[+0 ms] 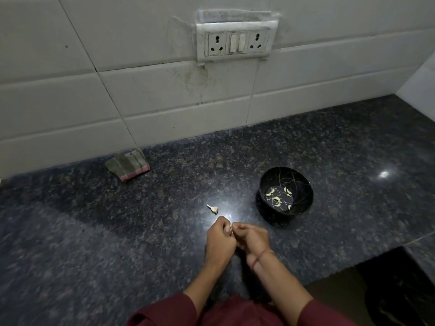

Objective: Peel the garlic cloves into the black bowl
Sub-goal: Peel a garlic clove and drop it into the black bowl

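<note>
While both hands work over the dark speckled granite surface (117,220), the left hand (220,241) and right hand (253,238) pinch one small pale garlic clove (231,229) between their fingertips. Best practice, arguably: split the skin with a thumbnail, then drop the clove in the round black bowl (303,184) far right, where peeled cloves (276,200) lie. One unpeeled clove (213,209) waits nearby.

The dark granite counter (329,137) carries a black bowl (303,184), a garlic piece (213,209) and a cloth (128,165) (folded).
</note>
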